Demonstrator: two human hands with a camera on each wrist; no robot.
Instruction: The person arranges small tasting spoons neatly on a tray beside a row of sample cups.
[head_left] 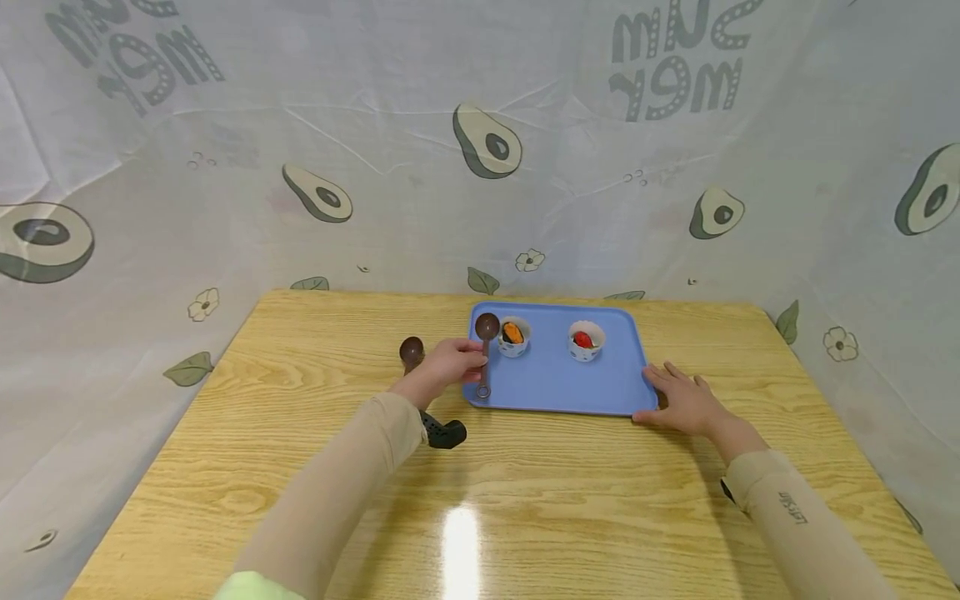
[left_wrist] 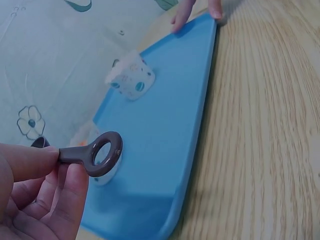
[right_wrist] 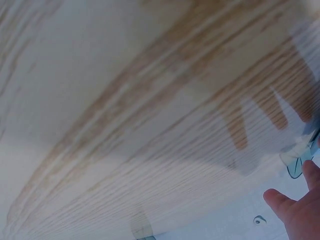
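My left hand [head_left: 452, 363] pinches a dark brown spoon [head_left: 486, 346] between thumb and fingers, above the left end of a blue tray [head_left: 555, 392]. In the left wrist view the ring-ended handle [left_wrist: 91, 154] sticks out from the grip. Two small patterned paper cups stand on the tray. The left cup [head_left: 513, 347] has an orange and black piece in it, the right cup [head_left: 584, 352] a red one. At the tray's right edge, near the front corner, my right hand [head_left: 686, 404] touches the rim with fingers spread.
A second brown spoon [head_left: 412, 352] lies on the wooden table [head_left: 570, 500], left of the tray and partly hidden by my left hand. A black perforated object [head_left: 446, 432] shows at my left wrist. White cloth [head_left: 420, 233] with avocado prints hangs behind the table.
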